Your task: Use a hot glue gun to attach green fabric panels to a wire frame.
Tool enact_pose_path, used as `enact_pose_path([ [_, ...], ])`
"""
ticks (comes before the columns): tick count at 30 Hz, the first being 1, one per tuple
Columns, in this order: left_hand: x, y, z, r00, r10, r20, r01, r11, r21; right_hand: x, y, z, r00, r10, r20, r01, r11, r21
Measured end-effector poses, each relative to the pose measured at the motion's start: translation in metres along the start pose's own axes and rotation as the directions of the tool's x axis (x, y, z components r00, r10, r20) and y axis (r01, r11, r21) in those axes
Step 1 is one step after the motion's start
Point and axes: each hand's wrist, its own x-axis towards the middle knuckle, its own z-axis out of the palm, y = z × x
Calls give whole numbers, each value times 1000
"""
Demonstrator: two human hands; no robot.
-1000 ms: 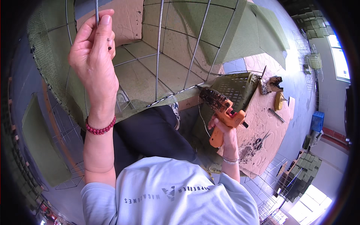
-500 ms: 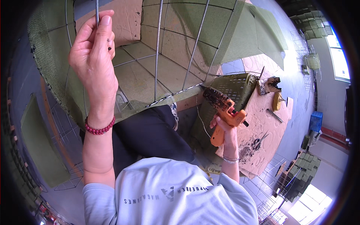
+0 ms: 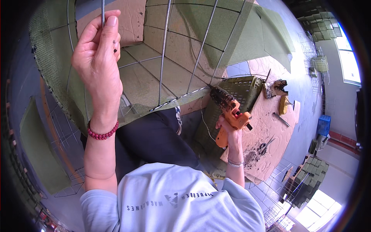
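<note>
My left hand pinches a metal wire of a wire frame between thumb and fingers, at the upper left. Green mesh fabric lines the frame, and dark thread-like wrapping runs along its near edge. In my right hand is an orange glue gun, gripped by its handle. Its front is crusted with dark residue, and the nozzle points up and left at the frame's near right corner, where it is close to or touching the edge. The fingertips behind the handle are partly hidden.
Right of the glue gun, a cardboard-covered surface holds scissors, a metal rod, a yellow block and dark crumbs. Beside it is a green perforated basket. A green panel lies at the left; a blue crate stands far right.
The glue gun has shifted slightly left and tilted, its nozzle now closer to the frame's corner. My left hand still pinches the wire, almost unmoved.
</note>
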Motion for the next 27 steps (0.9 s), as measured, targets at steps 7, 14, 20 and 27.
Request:
enact_pose_path([
  [7,-1,0,-1,1000,2,14,-2,1000,17,3,-11,-2,996,66,52,-62,995,-74],
  [14,-2,0,2,1000,0,9,0,1000,7,-4,-4,-4,999,39,-24,-39,999,-35],
  [20,-4,1,3,1000,-7,22,7,1000,-3,-3,-4,-6,999,42,-35,-42,999,2],
  [27,-5,0,5,999,-14,31,14,1000,-4,-2,-3,-5,999,21,-38,-22,1000,-16],
])
